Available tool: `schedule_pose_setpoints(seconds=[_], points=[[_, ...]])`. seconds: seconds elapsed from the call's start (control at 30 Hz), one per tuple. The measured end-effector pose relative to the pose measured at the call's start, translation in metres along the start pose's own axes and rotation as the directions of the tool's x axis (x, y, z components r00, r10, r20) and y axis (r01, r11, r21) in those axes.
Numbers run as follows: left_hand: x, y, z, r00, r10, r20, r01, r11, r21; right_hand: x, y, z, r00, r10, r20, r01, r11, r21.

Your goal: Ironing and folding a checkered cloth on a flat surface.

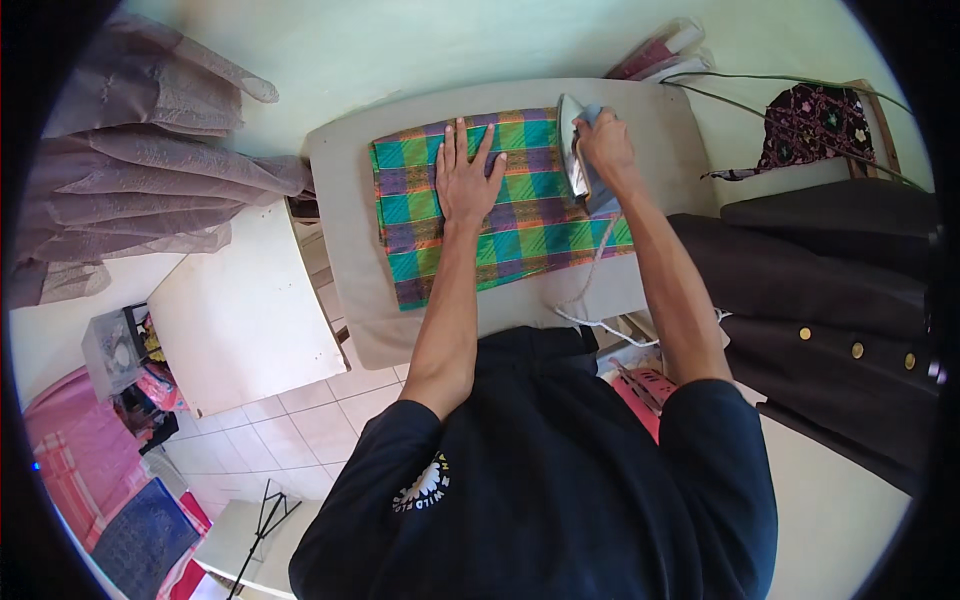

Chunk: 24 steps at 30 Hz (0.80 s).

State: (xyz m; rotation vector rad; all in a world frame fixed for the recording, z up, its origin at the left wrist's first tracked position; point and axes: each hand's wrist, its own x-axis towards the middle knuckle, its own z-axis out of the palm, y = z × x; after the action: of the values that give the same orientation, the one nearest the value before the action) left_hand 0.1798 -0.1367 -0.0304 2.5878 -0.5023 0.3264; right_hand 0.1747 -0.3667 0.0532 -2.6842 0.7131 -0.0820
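A folded checked cloth (pixel 520 225) in green, blue and purple lies flat on a padded grey-beige ironing surface (pixel 360 335). My left hand (pixel 468 180) rests on the cloth's left part, palm down with the fingers spread. Farther right, my right hand (pixel 608 150) grips the handle of a clothes iron (pixel 573 150) with a blue-grey body. The iron is tipped on its side, its shiny soleplate turned toward the left, at the cloth's right part. From its rear a pale cord (pixel 602 250) runs down over the surface's near edge. My fingers partly hide the handle.
Greyish curtains (pixel 150 180) hang at the left above a white tabletop (pixel 245 310). Dark garments with gold buttons (pixel 805 334) hang at the right, near a dark floral cloth (pixel 815 125). A pink basket (pixel 640 395) stands below the near edge. Plastic-wrapped items (pixel 665 50) sit against the wall.
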Motion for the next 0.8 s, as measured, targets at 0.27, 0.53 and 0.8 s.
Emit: schedule_pose_setpoints(seconds=[0.27, 0.53, 0.8], points=[[-0.003, -0.003, 0.000, 1.000, -0.003, -0.020, 0.003, 1.000, 0.000, -0.021, 0.025, -0.002, 1.000, 0.018, -0.023, -0.017, 1.000, 0.019], [0.000, -0.001, 0.000, 0.999, 0.028, -0.020, -0.028, 1.000, -0.002, 0.022, 0.053, -0.019, 0.987, 0.141, -0.077, -0.136, 0.988, 0.069], [-0.004, -0.004, 0.004, 0.999, 0.036, 0.012, -0.036, 0.999, 0.029, -0.029, 0.064, -0.021, 0.996, 0.069, 0.047, -0.073, 0.994, 0.077]])
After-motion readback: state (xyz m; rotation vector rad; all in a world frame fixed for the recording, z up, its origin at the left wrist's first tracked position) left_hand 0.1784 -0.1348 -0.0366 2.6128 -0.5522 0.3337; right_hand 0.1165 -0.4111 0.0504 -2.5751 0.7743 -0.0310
